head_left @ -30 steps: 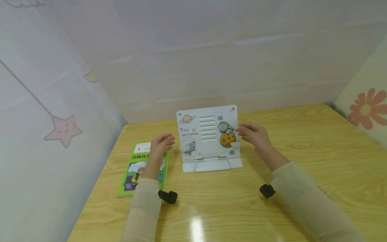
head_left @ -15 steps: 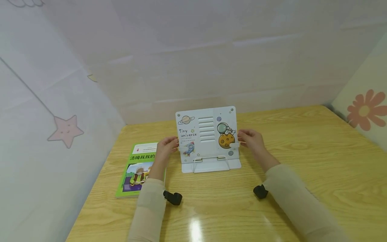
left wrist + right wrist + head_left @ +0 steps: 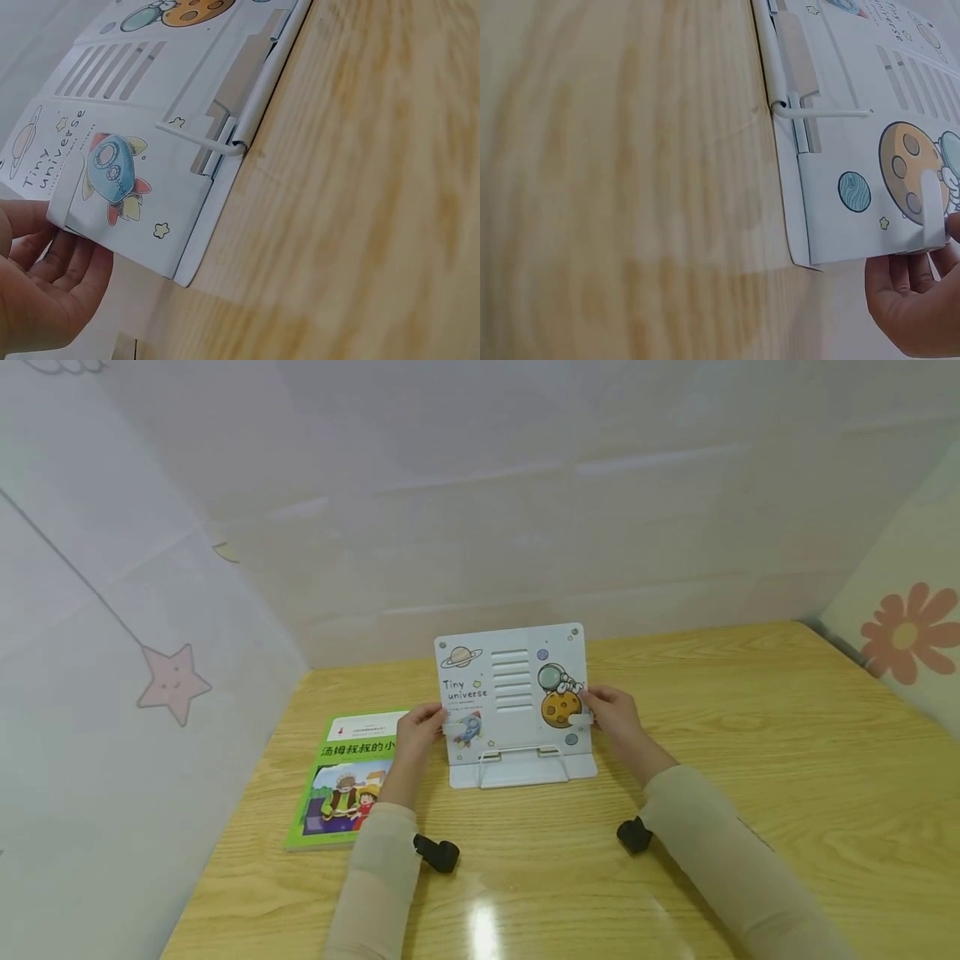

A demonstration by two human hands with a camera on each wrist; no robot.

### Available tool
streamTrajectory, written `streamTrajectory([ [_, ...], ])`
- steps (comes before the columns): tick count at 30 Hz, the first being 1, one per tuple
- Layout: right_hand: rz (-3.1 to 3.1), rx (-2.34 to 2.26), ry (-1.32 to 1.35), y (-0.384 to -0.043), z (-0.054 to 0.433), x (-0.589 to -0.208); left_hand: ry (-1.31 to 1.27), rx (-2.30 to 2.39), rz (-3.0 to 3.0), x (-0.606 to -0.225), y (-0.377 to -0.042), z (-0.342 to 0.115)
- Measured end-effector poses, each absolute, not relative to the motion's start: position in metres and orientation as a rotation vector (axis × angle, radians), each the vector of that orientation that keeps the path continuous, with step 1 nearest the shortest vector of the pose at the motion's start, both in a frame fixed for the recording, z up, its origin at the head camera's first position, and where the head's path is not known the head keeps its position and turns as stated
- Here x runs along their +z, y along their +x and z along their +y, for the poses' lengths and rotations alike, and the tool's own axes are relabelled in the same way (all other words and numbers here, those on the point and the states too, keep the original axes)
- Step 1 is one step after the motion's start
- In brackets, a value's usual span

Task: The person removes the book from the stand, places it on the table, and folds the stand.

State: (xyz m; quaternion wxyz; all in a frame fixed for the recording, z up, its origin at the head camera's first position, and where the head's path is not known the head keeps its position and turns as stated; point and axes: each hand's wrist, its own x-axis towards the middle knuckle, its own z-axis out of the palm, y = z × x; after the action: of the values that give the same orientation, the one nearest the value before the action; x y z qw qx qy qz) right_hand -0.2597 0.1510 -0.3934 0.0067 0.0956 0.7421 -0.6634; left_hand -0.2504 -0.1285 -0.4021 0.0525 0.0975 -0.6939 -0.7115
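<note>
A white book stand (image 3: 517,693) with space drawings and the words "Tiny universe" stands tilted back on the table. My left hand (image 3: 420,731) grips its left edge beside the page clip (image 3: 66,191), thumb in front and fingers behind the panel. On the opposite edge, my right hand (image 3: 613,714) holds the panel the same way by the other page clip (image 3: 932,210). A wire page holder (image 3: 522,752) spans the stand's lower lip. To the left lies a green-bordered picture book (image 3: 352,793), partly hidden by my left arm.
The wooden table (image 3: 750,760) extends to both sides of the stand. Behind it rises a pale wall covering (image 3: 525,527) with folds. A black wrist camera (image 3: 438,853) sits at my left sleeve and another black camera (image 3: 634,835) at my right.
Both hands have moved inward from beside the book stand and now grip its side edges. The stand and the book stay in place.
</note>
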Motion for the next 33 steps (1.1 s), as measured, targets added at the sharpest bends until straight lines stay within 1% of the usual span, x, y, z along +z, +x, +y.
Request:
streamTrajectory([
  [2,2.334,-2.053,0.289,-0.256,0.149,-0.388,0.335,-2.145,-2.129,-0.399,-0.249,-0.126],
  [4,2.344,-2.042,0.274,-0.253,0.148,-0.385,0.321,-2.139,-2.123,-0.396,-0.248,-0.126],
  [10,2.363,-2.062,0.236,-0.251,0.148,-0.385,0.34,-2.152,-2.128,-0.392,-0.246,-0.125],
  [33,2.311,-1.868,0.196,-0.265,0.16,-0.375,0.311,-2.138,-2.173,-0.388,-0.239,-0.127],
])
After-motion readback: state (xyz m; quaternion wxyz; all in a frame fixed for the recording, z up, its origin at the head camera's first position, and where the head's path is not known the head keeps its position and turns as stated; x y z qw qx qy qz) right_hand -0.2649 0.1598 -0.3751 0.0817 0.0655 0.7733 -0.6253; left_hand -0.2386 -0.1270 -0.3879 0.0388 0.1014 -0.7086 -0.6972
